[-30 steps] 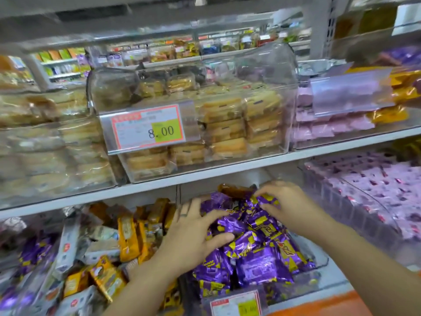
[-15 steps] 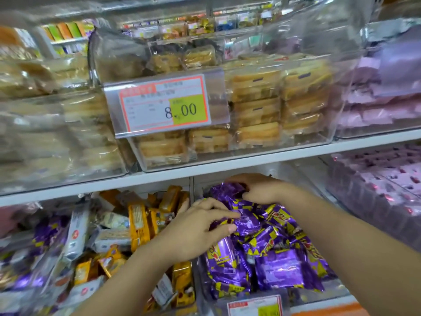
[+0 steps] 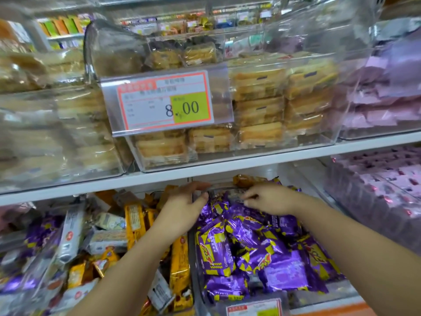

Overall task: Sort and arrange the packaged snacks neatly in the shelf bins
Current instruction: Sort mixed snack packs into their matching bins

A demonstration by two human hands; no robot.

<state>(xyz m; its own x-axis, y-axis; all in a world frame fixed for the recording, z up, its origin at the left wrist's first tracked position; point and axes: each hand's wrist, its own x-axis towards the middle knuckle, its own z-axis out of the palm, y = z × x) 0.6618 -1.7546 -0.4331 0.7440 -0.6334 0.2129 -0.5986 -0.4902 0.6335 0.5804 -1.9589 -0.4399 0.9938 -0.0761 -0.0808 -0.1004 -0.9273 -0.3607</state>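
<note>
Both hands have moved deeper: my left hand [image 3: 182, 207] now grips the clear bin [image 3: 193, 247] wall, my right hand [image 3: 270, 199], fingers curled, touches purple snack packs [image 3: 250, 242] at lower center.

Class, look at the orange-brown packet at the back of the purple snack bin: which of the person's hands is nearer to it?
Right. The right hand lies just below the orange-brown packet; the left hand is further off, to its left.

price tag [image 3: 165, 101]: orange-bordered, reads 8.00, upper shelf | white shelf edge [image 3: 250, 164]; second price tag [image 3: 254, 309]: bottom, cut off
</note>
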